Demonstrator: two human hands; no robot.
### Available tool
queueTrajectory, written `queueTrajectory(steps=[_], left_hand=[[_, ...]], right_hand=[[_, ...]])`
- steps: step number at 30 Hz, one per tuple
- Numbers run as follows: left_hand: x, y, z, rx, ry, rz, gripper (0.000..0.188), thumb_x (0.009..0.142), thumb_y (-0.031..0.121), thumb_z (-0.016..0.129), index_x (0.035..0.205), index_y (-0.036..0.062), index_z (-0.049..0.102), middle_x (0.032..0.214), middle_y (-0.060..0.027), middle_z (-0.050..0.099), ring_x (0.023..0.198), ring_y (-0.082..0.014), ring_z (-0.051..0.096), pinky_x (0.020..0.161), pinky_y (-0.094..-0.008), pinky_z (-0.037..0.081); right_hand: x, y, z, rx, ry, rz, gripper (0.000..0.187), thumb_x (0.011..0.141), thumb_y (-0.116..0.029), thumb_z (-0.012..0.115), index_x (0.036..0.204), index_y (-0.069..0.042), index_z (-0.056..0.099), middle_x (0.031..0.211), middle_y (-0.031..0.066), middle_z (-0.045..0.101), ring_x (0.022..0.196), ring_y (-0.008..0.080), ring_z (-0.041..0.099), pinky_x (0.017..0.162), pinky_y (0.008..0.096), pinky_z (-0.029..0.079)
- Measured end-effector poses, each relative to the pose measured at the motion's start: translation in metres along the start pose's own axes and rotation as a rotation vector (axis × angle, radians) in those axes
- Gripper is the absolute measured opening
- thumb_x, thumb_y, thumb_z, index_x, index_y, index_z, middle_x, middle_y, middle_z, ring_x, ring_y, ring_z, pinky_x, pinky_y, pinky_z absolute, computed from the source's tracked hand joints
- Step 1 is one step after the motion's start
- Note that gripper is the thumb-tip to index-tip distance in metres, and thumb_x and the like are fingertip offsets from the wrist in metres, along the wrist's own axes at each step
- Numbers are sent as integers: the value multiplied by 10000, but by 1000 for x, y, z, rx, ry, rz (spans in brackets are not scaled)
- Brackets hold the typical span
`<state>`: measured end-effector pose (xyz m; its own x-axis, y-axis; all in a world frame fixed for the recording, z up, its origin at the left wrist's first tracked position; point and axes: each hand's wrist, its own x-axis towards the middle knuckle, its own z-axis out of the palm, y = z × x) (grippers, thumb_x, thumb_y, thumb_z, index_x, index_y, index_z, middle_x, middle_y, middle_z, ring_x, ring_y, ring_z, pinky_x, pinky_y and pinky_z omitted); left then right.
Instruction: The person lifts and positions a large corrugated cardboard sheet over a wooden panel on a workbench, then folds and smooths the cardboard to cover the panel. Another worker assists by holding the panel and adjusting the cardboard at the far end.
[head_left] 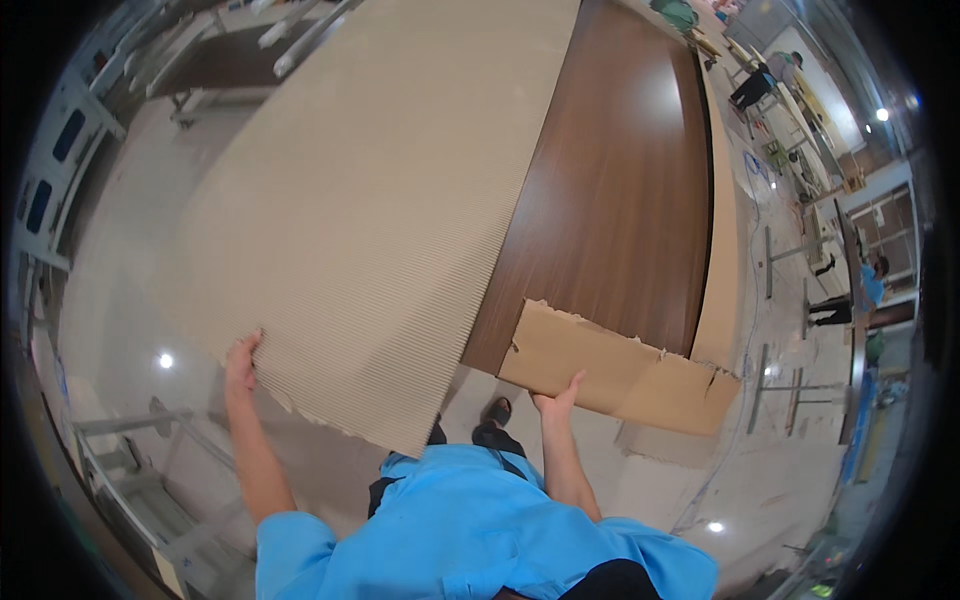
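Note:
A large sheet of ribbed corrugated cardboard [370, 200] stretches from near my body to the far edge of the view. At its near left corner my left hand [242, 362] is closed on the edge, with the fingertips curled over the top. Beside the sheet lies a dark brown wood-grain panel [610, 180], partly hidden under the cardboard. A folded brown cardboard flap [620, 368] with a torn upper edge covers the panel's near end. My right hand [557, 398] grips the flap's lower edge, its thumb on top and its other fingers hidden beneath.
A cardboard strip [722, 220] runs along the panel's right side. Metal stands [768, 262] and a blue hose [755, 165] are on the floor to the right. Two people [768, 80] work farther off. A metal frame rack [150, 480] stands at lower left.

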<state>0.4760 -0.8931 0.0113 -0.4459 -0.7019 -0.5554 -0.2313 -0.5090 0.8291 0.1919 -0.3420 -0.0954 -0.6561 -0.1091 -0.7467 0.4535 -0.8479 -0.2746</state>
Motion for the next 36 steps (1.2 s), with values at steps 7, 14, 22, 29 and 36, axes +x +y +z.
queueTrajectory(steps=[7, 14, 22, 29, 36], left_hand=[[39, 25, -61, 131, 69, 53, 320, 928, 218, 670, 1086, -56, 626, 987, -118, 681, 821, -198, 667, 710, -323, 562], [47, 28, -86, 92, 23, 83, 359, 944, 205, 652, 1120, -103, 598, 987, -133, 679, 807, -185, 670, 658, -279, 560], [35, -36, -78, 45, 49, 30, 547, 910, 237, 690, 1246, -152, 504, 1129, -180, 646, 1038, -226, 632, 900, -334, 530], [21, -86, -72, 19, 70, 5, 621, 909, 251, 688, 1328, -134, 437, 1243, -209, 592, 1118, -268, 599, 958, -357, 492], [12, -80, -62, 0, 94, -36, 613, 913, 241, 679, 1351, -112, 435, 1275, -204, 583, 1130, -260, 597, 974, -358, 480]], right_hand=[[10, -19, -12, -92, 59, 53, 767, 811, -715, 603, 1390, -229, 472, 1397, 41, 509, 1279, 311, 455, 1050, 554, 386], [-8, -14, 7, -152, 232, 97, 681, 837, -735, 547, 1306, -242, 518, 1276, 15, 549, 1150, 256, 478, 940, 456, 406], [-30, -3, 27, -217, 319, 43, 636, 836, -718, 575, 1240, -228, 544, 1197, 1, 569, 1052, 234, 488, 857, 426, 410], [-33, -3, 24, -288, 238, 57, 643, 809, -699, 624, 1250, -239, 544, 1210, -11, 586, 1087, 234, 515, 878, 434, 420], [-32, -5, 20, -297, 216, 65, 697, 793, -736, 605, 1283, -245, 532, 1266, 16, 567, 1147, 258, 486, 898, 459, 404]])
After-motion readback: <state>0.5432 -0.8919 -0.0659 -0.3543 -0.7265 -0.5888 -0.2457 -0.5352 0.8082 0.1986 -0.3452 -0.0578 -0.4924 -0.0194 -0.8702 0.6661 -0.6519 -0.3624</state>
